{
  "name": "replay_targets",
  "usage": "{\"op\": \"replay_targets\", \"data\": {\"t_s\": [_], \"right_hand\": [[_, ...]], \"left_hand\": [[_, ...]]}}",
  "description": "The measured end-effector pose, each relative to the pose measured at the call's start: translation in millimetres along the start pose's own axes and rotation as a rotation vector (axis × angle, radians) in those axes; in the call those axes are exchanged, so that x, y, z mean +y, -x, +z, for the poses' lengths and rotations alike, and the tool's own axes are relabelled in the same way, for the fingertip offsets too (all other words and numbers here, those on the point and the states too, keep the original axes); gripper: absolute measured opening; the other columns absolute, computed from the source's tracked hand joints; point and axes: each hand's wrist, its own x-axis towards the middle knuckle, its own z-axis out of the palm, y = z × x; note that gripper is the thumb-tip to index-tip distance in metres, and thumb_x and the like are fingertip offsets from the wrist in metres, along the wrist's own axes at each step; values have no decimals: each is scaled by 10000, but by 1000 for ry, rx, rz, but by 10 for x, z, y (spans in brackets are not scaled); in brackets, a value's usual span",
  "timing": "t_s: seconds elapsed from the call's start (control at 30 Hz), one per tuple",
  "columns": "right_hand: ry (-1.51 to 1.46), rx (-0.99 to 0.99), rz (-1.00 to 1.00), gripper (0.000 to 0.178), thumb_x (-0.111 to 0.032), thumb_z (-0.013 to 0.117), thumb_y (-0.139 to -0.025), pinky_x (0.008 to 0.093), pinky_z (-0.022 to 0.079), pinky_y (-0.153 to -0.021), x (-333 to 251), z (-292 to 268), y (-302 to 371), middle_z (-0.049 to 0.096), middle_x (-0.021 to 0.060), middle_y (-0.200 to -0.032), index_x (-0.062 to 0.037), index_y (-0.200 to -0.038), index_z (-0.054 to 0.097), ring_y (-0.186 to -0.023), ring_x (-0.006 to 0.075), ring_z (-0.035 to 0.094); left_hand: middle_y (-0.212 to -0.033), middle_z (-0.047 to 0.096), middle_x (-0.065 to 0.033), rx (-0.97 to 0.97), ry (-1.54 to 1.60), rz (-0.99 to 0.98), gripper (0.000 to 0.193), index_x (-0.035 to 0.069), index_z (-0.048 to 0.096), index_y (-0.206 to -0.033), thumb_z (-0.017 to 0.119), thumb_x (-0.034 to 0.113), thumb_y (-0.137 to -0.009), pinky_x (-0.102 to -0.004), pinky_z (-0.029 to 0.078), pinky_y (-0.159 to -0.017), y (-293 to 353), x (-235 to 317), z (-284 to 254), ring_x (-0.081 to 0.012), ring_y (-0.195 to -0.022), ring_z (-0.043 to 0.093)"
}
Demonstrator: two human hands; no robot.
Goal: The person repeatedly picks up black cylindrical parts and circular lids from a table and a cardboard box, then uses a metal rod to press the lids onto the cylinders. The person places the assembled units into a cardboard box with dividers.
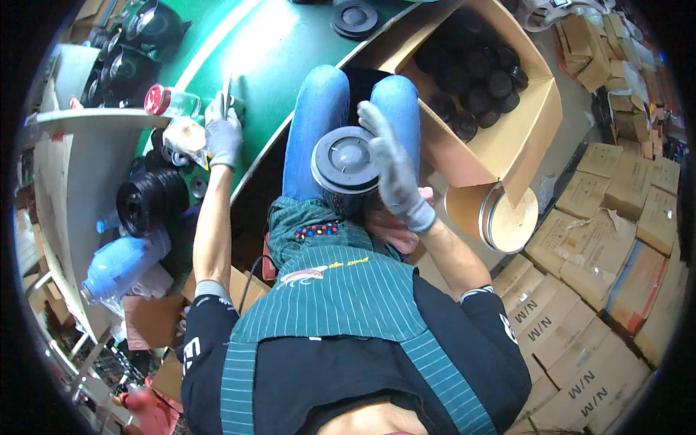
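My left hand (pixel 223 139), in a grey glove, reaches over the green bench. Its fingers are closed on a thin, shiny, blade-like tool (pixel 227 93); its exact kind is unclear. Beside that hand lie a clear jar (pixel 174 102) with a red lid and a whitish, plastic-wrapped item (pixel 187 139). A round dark-grey disc part (pixel 346 161) with a domed centre sits above my lap, face up. My right hand (pixel 397 172), also gloved, is held flat along the disc's right side with the fingers stretched out. The disc's underside is hidden.
An open cardboard box (pixel 533 119) of black round parts stands to the right, above a round drum (pixel 511 217). More black discs (pixel 354 18) rest on the green bench (pixel 268 47). Black rings (pixel 151 201) are stacked at left. Closed cartons (pixel 558 319) fill the lower right.
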Motion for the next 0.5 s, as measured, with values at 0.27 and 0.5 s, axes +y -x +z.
{"op": "replay_targets", "data": {"t_s": [0.27, 0.5], "right_hand": [[-792, 214, 368, 961, -742, 387, -1089, 507, 333, -1306, -131, -301, -225, 381, 262, -1696, -48, -1731, 212, -1553, 371, 438], [-1202, -82, 376, 495, -317, 564, -1153, 534, 527, -1153, 346, -387, -652, 581, -32, -789, 25, -1508, 533, -845, 160, 704]], "left_hand": [[-1308, 760, -140, -766, 712, 452, 516, 63, 650, -1496, 708, -1, -987, -357, 602, -960, -35, 2158, -1362, -216, -1153, 746], [-1286, 710, -190, -590, 205, 674, 539, 31, 626, -1474, 715, 65, -944, -423, 568, -1006, 491, 2635, -1483, -374, -1160, 695]]}}
